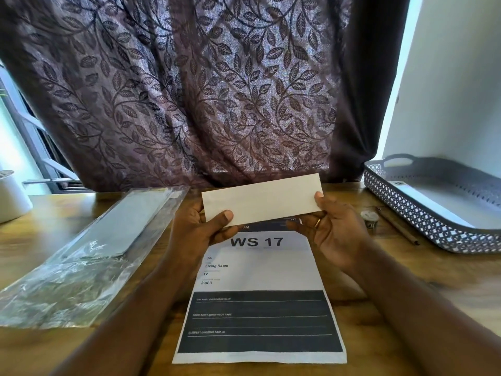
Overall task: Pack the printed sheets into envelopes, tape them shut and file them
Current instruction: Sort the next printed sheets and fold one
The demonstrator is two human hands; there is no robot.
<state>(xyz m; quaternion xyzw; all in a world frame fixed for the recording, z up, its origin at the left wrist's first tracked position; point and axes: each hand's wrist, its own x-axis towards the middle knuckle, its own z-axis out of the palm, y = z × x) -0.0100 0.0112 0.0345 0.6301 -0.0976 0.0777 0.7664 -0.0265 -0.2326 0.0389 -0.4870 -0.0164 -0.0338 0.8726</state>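
While the left hand (198, 232) and right hand (333, 229) pinch its ends, a matte oblong envelope (261, 199) is held above the wooden table (433, 267).
Under the grip lies a printed sheet (260, 270), its top strip hidden by the envelope. Left of it, a crinkled clear plastic pack (89, 256); right, a perforated grey tray (423, 215) cut off by the frame, and a small round thing (369, 219) too blurred to name.

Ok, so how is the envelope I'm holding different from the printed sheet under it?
The envelope is blank; the printed sheet carries "WS 17" and dark bands. The envelope is held up by the left hand and right hand; the printed sheet lies flat on the table. The envelope is wide and short; the printed sheet is tall. Both are white paper.
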